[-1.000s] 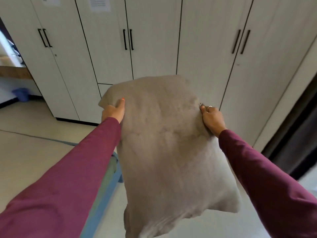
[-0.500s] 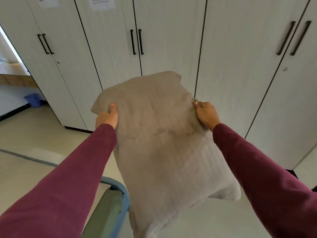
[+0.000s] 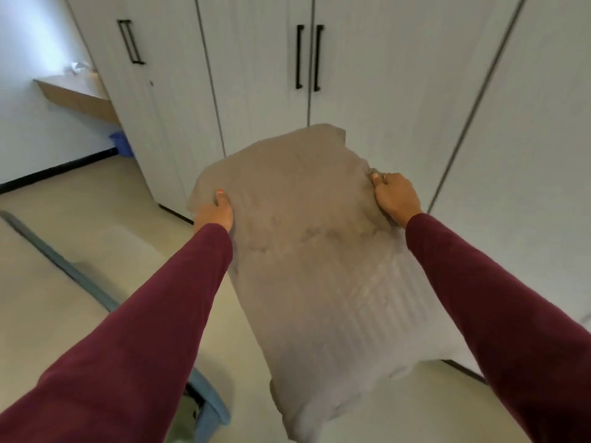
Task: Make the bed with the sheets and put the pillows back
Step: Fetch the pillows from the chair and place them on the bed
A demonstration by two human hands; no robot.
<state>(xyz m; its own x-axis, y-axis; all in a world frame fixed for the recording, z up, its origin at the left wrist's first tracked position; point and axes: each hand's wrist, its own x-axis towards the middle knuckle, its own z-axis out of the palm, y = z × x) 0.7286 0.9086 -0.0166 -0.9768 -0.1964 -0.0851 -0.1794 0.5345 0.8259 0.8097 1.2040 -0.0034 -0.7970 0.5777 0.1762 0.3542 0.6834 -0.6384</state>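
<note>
A beige pillow hangs in the air in front of me, held out at arm's length. My left hand grips its left edge with the thumb on top. My right hand, with a ring on one finger, pinches its right edge near the top corner. Both arms wear dark red sleeves. The pillow's lower end droops toward me. A blue bed frame corner shows at the bottom left; the mattress and sheets are almost entirely out of view.
White wardrobe doors with black handles stand straight ahead. A wooden shelf juts from the left wall, with a blue bin on the floor below. A grey strip crosses the beige floor at left.
The view has swung to the left across the wardrobe doors, with the pillow carried along. Both hands keep the same grip on its edges.
</note>
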